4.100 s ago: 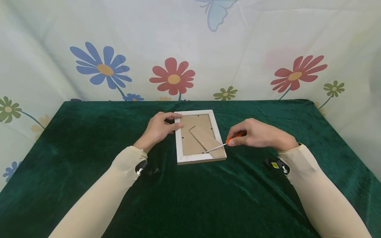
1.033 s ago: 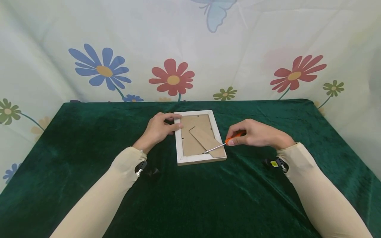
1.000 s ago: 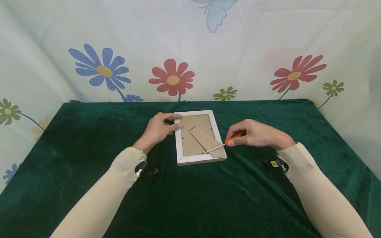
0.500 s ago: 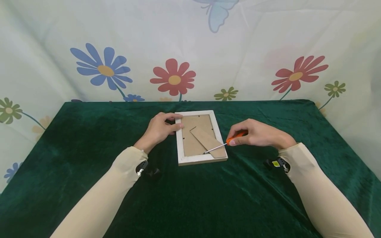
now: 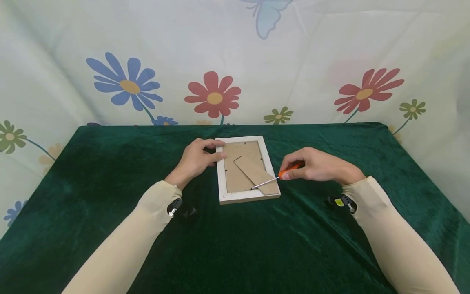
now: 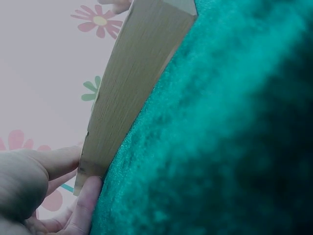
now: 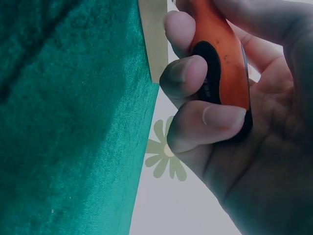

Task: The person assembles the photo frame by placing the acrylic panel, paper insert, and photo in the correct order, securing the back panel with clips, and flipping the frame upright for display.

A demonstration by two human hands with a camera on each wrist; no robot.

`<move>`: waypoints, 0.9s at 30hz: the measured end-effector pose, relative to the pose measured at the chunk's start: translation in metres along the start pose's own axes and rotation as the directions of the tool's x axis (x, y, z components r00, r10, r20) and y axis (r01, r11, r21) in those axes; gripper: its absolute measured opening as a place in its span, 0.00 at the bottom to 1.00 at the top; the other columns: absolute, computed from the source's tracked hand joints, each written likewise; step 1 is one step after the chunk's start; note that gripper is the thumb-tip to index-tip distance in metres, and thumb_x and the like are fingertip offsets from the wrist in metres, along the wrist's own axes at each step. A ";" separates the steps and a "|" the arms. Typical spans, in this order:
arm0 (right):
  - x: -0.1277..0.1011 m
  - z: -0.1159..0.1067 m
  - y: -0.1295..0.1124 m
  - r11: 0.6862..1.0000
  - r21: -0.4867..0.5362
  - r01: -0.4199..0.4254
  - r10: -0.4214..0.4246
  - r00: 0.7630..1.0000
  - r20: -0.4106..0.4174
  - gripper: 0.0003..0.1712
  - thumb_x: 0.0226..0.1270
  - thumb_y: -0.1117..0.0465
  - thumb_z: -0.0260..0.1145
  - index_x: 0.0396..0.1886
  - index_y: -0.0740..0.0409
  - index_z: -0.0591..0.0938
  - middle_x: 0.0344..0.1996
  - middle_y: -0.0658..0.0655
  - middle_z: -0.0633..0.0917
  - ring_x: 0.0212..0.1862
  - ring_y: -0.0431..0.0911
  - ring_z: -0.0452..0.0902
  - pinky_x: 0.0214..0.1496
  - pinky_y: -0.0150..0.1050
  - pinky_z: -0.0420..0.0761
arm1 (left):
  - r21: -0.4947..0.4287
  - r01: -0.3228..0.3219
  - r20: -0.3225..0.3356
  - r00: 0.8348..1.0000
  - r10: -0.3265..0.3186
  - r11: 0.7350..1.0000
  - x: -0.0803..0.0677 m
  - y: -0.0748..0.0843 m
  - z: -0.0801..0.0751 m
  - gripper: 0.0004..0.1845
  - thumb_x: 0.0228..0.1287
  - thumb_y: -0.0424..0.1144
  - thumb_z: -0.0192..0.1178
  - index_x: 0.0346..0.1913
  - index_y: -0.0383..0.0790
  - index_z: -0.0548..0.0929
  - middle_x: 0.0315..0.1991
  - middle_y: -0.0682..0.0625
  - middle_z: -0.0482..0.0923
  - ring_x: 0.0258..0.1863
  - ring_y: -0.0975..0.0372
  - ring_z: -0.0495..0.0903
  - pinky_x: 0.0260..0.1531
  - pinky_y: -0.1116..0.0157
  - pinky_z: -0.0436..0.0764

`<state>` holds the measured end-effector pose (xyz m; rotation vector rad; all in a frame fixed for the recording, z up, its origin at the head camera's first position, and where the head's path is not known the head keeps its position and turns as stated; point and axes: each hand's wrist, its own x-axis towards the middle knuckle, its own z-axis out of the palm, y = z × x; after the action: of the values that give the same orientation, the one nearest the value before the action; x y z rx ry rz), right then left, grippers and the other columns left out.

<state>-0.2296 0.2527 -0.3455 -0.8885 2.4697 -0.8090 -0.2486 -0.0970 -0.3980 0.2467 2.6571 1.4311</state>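
A white picture frame (image 5: 222,179) lies back side up, its brown backing board (image 5: 235,151) showing, with a stand leg (image 5: 257,175) set slantwise across it. My left hand (image 5: 194,160) holds the frame's left edge near the far corner, thumb on the rim; the left wrist view shows other fingers against the plain wooden side (image 6: 127,78). In my right hand (image 5: 317,164) is a screwdriver, fingers curled round its orange and black handle (image 7: 227,58). Its thin metal shaft (image 5: 266,182) crosses the stand leg, and the tip is right at a small dark tab on the board's near edge.
Dark green velvet cloth (image 5: 235,249) covers the table, slightly creased to the right of the frame. Behind it hangs a white backdrop (image 5: 301,53) printed with flowers. Several other small dark tabs line the backing board's edges.
Hardly anything differs: both hands keep their hold, and the screwdriver tip stays at the same tab on the near edge. The whole view shifts only slightly.
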 end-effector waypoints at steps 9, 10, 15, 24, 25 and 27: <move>0.001 0.000 -0.004 0.999 -0.035 -0.010 0.011 1.000 0.010 0.03 0.76 0.55 0.72 0.45 0.45 0.89 0.36 0.48 0.83 0.42 0.50 0.76 0.44 0.47 0.77 | 0.010 0.002 0.001 1.000 -0.002 1.000 0.000 0.000 -0.001 0.25 0.73 0.42 0.71 0.69 0.43 0.83 0.61 0.39 0.71 0.45 0.50 0.85 0.49 0.54 0.88; 0.001 0.000 -0.004 0.999 -0.038 -0.014 0.014 1.000 0.011 0.03 0.76 0.54 0.72 0.45 0.45 0.89 0.36 0.48 0.83 0.42 0.50 0.76 0.43 0.47 0.78 | 0.010 0.003 0.001 1.000 -0.003 1.000 0.000 0.000 -0.002 0.24 0.73 0.42 0.71 0.69 0.43 0.83 0.61 0.39 0.71 0.45 0.50 0.85 0.49 0.54 0.88; 0.001 0.001 -0.008 0.999 -0.036 -0.041 0.042 0.999 0.021 0.02 0.76 0.55 0.72 0.43 0.46 0.89 0.34 0.49 0.83 0.39 0.50 0.76 0.42 0.47 0.78 | 0.012 0.007 0.000 1.000 -0.007 1.000 0.001 -0.002 -0.001 0.24 0.72 0.42 0.71 0.69 0.44 0.84 0.61 0.40 0.71 0.44 0.50 0.85 0.50 0.54 0.88; -0.002 0.003 -0.011 0.998 -0.040 -0.051 0.053 0.998 0.029 0.04 0.77 0.53 0.71 0.42 0.47 0.88 0.32 0.49 0.82 0.36 0.48 0.77 0.40 0.45 0.79 | 0.018 0.000 0.001 1.000 0.000 1.000 0.001 -0.001 0.001 0.25 0.72 0.42 0.72 0.69 0.45 0.84 0.61 0.40 0.72 0.43 0.50 0.85 0.49 0.54 0.88; -0.002 0.003 -0.011 0.998 -0.043 -0.051 0.052 0.998 0.029 0.04 0.77 0.53 0.71 0.43 0.46 0.88 0.32 0.49 0.82 0.36 0.48 0.77 0.40 0.45 0.79 | 0.016 0.000 0.000 1.000 0.000 1.000 0.001 -0.001 0.001 0.25 0.72 0.42 0.72 0.69 0.45 0.84 0.61 0.40 0.72 0.43 0.50 0.85 0.50 0.54 0.88; -0.002 0.002 -0.012 0.998 -0.049 -0.051 0.052 0.998 0.031 0.04 0.77 0.53 0.71 0.42 0.46 0.88 0.32 0.49 0.82 0.36 0.48 0.78 0.40 0.45 0.80 | 0.013 -0.001 -0.001 1.000 0.001 1.000 0.001 -0.001 0.000 0.25 0.72 0.42 0.72 0.69 0.45 0.83 0.61 0.40 0.71 0.43 0.50 0.85 0.50 0.54 0.88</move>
<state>-0.2217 0.2457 -0.3396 -0.8440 2.4825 -0.7152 -0.2496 -0.0971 -0.3990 0.2481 2.6688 1.4145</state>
